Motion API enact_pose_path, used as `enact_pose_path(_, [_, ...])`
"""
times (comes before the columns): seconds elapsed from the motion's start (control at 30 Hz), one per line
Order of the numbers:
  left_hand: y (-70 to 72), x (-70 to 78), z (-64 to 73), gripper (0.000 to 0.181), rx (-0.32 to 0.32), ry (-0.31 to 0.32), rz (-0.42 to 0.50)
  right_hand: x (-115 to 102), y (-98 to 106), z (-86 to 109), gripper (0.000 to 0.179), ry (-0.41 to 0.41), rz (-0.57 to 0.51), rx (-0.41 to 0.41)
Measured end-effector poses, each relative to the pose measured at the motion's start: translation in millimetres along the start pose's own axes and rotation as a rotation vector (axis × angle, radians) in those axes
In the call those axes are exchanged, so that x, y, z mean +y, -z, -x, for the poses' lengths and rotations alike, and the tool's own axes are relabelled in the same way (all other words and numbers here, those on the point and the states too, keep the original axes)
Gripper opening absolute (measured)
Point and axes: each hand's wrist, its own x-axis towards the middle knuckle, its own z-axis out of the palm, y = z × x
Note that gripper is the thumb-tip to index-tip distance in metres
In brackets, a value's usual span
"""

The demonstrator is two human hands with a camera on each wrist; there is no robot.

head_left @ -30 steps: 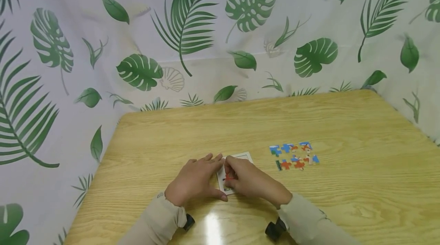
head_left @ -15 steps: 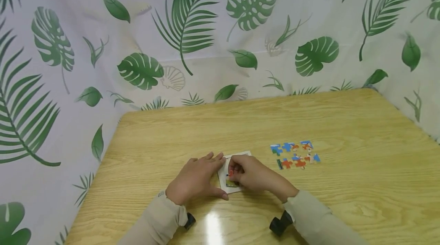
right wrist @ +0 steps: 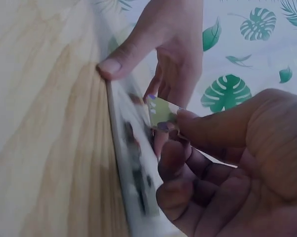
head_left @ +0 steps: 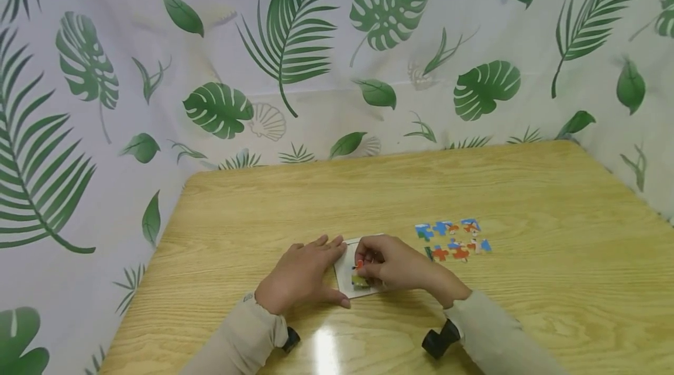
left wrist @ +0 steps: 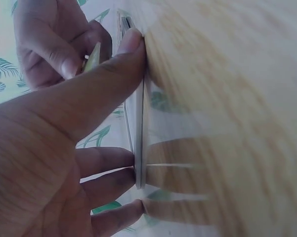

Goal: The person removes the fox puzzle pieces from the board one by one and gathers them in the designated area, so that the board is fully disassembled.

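Observation:
My right hand [head_left: 397,265] pinches a puzzle piece [head_left: 360,279] between thumb and fingers, over a white puzzle tray [head_left: 343,269] on the table. In the right wrist view the piece [right wrist: 161,112] is mostly yellow-green with small white and purple marks, tilted and raised off the tray [right wrist: 119,111]. My left hand [head_left: 302,275] lies with its fingers extended along the tray's left side. Its thumb touches the near edge, as the left wrist view also shows. The right hand covers much of the tray's right part.
Several loose puzzle pieces [head_left: 460,253] in blue, orange and green lie in two rows on the wooden table [head_left: 263,205], right of the tray. A white curtain [head_left: 316,65] with green leaf prints hangs behind the table and on both sides.
The right hand has shifted slightly to the right over the tray and turned the pinched piece, so more of its yellow-green face shows. The left hand stays in place.

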Motion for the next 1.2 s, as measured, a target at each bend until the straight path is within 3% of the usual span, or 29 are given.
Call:
enact_pose_path(0.2, [-1.3,-0.9,0.0,0.104,-0.001,0.011,0.005,16,14,24.0,0.007,0.027,0.024,0.001])
enact_pose_path(0.57, [-4.1,-1.7,-0.7,0.105,-0.003,0.009,0.017,42,58,71.7,0.001,0.051,0.017,0.014])
enact_pose_path(0.7, [-4.3,-3.6,-0.9,0.105,-0.005,0.013,0.0,45,67,78.1,0.005,0.077,0.062,0.029])
enact_pose_path(1.03, [-2.9,-4.4,1.0,0.105,0.016,-0.006,0.006,43,73,90.9,0.011,0.039,0.168,0.106])
enact_pose_path(1.2, [-3.1,-4.1,1.4,0.104,0.021,-0.014,0.014,45,68,91.3,0.017,-0.041,0.216,0.11])
